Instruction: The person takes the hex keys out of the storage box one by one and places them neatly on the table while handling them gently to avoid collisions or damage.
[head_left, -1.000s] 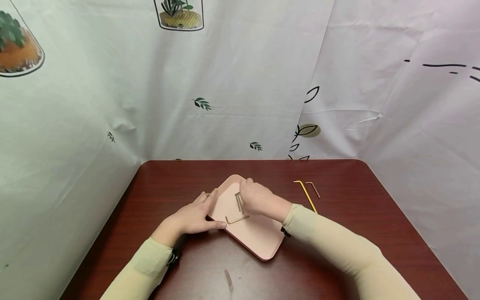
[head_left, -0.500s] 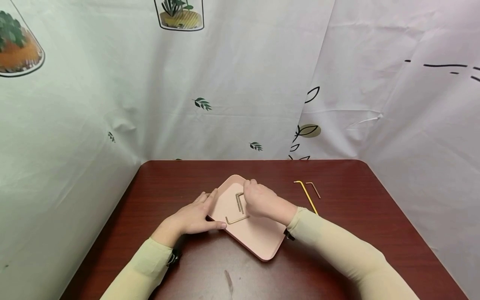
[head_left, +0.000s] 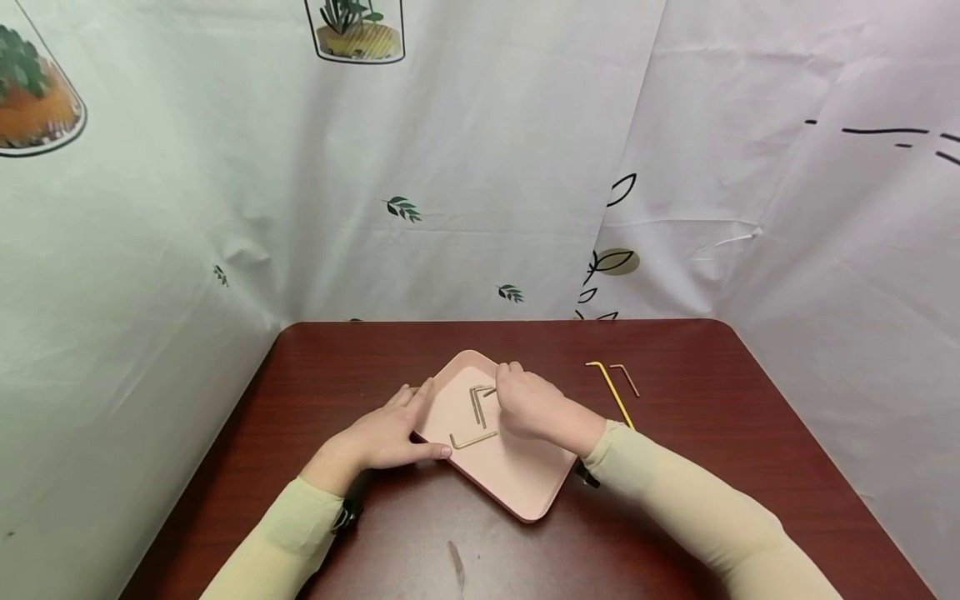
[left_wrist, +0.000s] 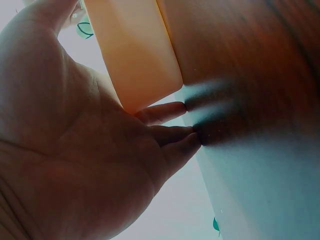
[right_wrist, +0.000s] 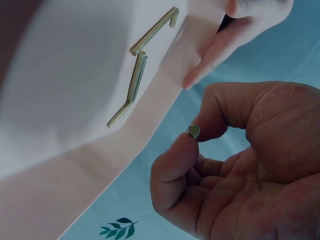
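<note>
A pink tray (head_left: 525,492) lies slanted on the table. My left hand (head_left: 382,433) rests at its left corner, with straight fingers beside the outer wall and the thumb over the near rim. Over the tray's right side, my right hand (head_left: 536,406) pinches a hex key (right_wrist: 193,131) between thumb and index finger; the right wrist view shows its six-sided end, while most of its length is hidden. Inside the tray, two nested hex keys (right_wrist: 133,85) lie close together. A single hex key (head_left: 474,441) lies nearer the front rim.
To the right of the tray, a long yellow hex key (head_left: 611,387) lies partly hidden by the right sleeve. Beside it is a small copper-coloured hex key (head_left: 628,380). White patterned cloth (head_left: 465,150) hangs around the dark red table (head_left: 360,350).
My right hand has shifted rightward over the tray, and a short end of its hex key now shows at the fingers. The left hand and the tray have stayed in place.
</note>
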